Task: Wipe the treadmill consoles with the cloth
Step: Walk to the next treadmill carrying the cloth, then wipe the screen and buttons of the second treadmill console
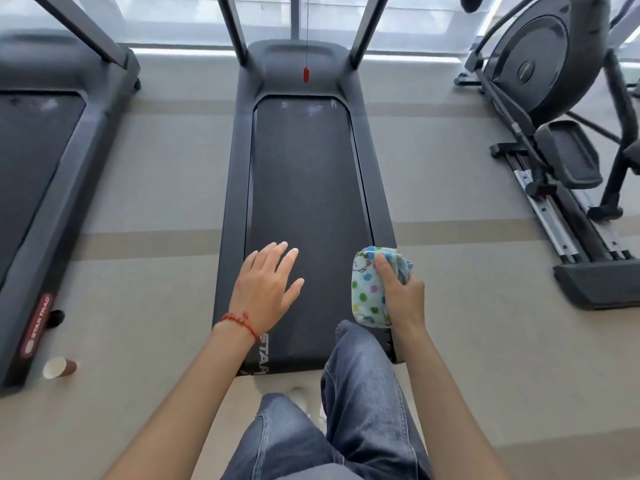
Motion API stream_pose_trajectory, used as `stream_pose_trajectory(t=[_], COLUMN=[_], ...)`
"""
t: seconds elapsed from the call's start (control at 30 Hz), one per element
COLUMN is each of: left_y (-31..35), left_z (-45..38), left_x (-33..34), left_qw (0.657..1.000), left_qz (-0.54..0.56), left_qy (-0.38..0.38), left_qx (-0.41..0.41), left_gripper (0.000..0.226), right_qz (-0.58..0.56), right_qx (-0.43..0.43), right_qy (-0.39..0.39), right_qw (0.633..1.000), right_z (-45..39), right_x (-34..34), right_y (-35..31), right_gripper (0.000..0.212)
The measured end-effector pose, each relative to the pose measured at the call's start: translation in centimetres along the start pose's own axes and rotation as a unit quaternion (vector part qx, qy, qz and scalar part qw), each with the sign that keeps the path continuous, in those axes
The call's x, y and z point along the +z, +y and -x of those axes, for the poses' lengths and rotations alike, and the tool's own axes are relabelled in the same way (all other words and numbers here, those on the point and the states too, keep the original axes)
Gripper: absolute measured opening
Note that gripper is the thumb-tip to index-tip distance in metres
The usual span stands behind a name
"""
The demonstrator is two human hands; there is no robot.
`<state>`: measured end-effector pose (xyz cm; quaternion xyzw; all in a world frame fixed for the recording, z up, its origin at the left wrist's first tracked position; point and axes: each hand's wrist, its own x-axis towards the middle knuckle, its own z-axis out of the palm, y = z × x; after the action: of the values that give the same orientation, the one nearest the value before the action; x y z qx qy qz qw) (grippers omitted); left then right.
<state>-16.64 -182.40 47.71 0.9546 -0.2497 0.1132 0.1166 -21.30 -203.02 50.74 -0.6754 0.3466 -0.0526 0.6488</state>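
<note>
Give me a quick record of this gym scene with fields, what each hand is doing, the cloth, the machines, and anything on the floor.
left hand: left hand open, fingers spread, holding nothing
right hand: right hand grips the cloth
cloth: bunched, pale with coloured dots
machine ahead: treadmill, belt bare, red safety clip hanging on a cord
console: not in view
left: second treadmill
right: elliptical trainer
floor: paper cup on its side by the second treadmill
</note>
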Motion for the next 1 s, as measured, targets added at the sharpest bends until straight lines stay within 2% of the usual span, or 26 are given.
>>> stream_pose_trajectory(t=[0.07, 0.17, 0.4, 0.5, 0.77, 1.0], left_y=[-0.6, -1.4, -3.3, -3.5, -2.9, -4.9], left_z=[-1.7, -4.6, -13.1, -17.7, -29.9, -36.5], left_x=[0.3, 0.7, 3.1, 3.3, -2.3, -6.4], left_qw=[1.000, 1.000, 1.000, 1.000, 0.999, 0.999], left_qz=[0.004, 0.015, 0.001, -0.004, -0.008, -0.021], left_qy=[0.008, -0.008, -0.001, -0.023, -0.021, -0.003], left_qx=[0.001, -0.002, -0.011, -0.017, -0.046, -0.047], left_gripper=[0.043, 0.051, 0.050, 0.051, 0.050, 0.050], right_qz=[0.001, -0.002, -0.013, -0.021, -0.008, 0.002], right_qx=[-0.010, -0.018, -0.028, -0.023, 0.005, 0.003], right_qy=[0.002, 0.001, -0.010, -0.018, -0.064, -0.080], right_qw=[1.000, 1.000, 0.999, 0.999, 0.998, 0.997], right_z=[-1.5, -4.2, -12.5, -16.2, -22.6, -25.5], right_x=[0.5, 1.4, 3.8, 4.6, 5.5, 8.1], right_y=[-1.1, -2.7, -6.8, -9.7, -21.4, -28.7], right_gripper=[0.017, 0.017, 0.017, 0.014, 0.016, 0.013])
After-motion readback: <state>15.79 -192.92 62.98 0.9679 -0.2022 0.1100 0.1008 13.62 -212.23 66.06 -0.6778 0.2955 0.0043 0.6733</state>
